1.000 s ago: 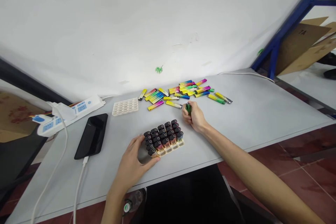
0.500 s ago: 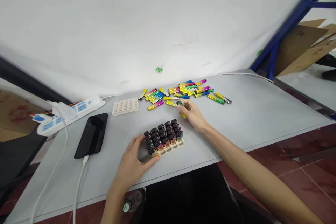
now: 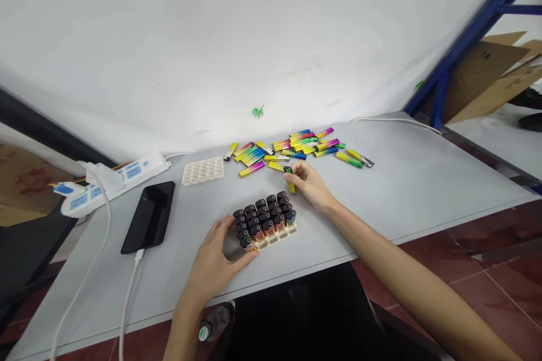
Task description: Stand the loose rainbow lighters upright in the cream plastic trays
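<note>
My right hand (image 3: 308, 181) pinches a green-and-yellow lighter (image 3: 292, 186) near its top, holding it close to upright just behind a cream holed tray (image 3: 274, 241). In the tray stand several lighters (image 3: 267, 228) with black tops, packed in rows. Along the front edge and right corner, several oval holes show bare. My left hand (image 3: 214, 262) grips the tray's left side, thumb along the front edge and fingers at the back left corner. Farther back, a loose pile of shiny multicoloured lighters (image 3: 279, 158) lies on the grey table.
A second cream tray (image 3: 203, 171) lies at the back left. Left of it are a black phone (image 3: 148, 217) on a white cable and a white power strip (image 3: 116, 183). A white wall (image 3: 237, 45) stands behind the table; a bottle (image 3: 217, 321) shows below its front edge.
The lighter in my right hand has swung from a slant to nearly upright and shifted slightly left. My left hand stays at the tray.
</note>
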The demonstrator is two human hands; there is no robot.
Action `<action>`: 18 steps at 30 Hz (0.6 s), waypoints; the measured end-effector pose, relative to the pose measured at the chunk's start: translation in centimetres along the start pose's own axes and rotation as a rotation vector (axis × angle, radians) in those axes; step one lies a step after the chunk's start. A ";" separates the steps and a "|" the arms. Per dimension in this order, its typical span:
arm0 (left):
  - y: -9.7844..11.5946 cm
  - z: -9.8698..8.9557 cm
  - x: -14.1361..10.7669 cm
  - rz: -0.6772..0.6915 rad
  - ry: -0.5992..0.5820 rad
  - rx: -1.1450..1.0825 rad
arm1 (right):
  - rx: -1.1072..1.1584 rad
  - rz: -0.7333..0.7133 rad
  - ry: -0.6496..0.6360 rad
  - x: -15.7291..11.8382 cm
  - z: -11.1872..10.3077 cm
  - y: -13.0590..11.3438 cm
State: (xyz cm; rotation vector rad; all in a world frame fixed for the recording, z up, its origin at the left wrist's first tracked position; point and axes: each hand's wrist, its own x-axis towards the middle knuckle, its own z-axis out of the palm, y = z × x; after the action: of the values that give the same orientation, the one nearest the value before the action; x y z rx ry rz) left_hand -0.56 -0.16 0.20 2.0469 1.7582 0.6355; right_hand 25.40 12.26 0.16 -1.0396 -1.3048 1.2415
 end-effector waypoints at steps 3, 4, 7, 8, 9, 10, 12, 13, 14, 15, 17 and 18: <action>-0.1 0.1 0.0 0.005 -0.002 -0.001 | -0.045 0.003 0.022 0.0 0.0 -0.2; -0.1 0.1 0.0 0.006 -0.002 0.000 | -0.061 0.003 0.028 0.0 0.0 -0.2; 0.0 0.0 -0.1 0.003 0.000 0.001 | -0.083 -0.002 0.030 0.0 -0.1 -0.4; 0.1 0.0 -0.1 0.002 0.001 0.002 | -0.088 -0.008 0.027 0.1 -0.1 -0.4; 0.1 0.0 0.0 0.003 0.004 0.004 | -0.096 -0.017 0.021 0.1 -0.2 -0.5; 0.2 0.0 0.0 0.005 0.006 0.006 | -0.103 -0.032 0.019 0.1 -0.3 -0.6; 0.3 -0.1 0.0 0.013 0.011 0.009 | -0.099 -0.075 0.025 -0.3 -0.5 -0.9; 0.3 -0.1 0.0 0.016 0.012 0.010 | -0.085 -0.104 0.040 -0.6 -0.7 -1.2; 0.3 -0.1 0.1 0.018 0.012 0.010 | -0.070 -0.140 0.063 -1.2 -0.8 -1.6; 0.2 -0.1 0.1 0.020 0.011 0.011 | -0.059 -0.180 0.098 -1.9 -1.0 -2.2; 0.1 0.0 0.1 0.028 0.006 0.014 | -0.078 -0.275 0.188 -3.8 -1.1 -3.7; 0.0 0.0 0.0 0.034 0.005 0.018 | -0.118 -0.320 0.233 -5.0 -1.1 -4.7</action>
State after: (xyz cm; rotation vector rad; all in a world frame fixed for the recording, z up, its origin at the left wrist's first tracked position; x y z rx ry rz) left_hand -0.51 -0.13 0.23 2.0930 1.7407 0.6376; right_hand 27.36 7.02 4.29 -0.9794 -1.3126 0.7879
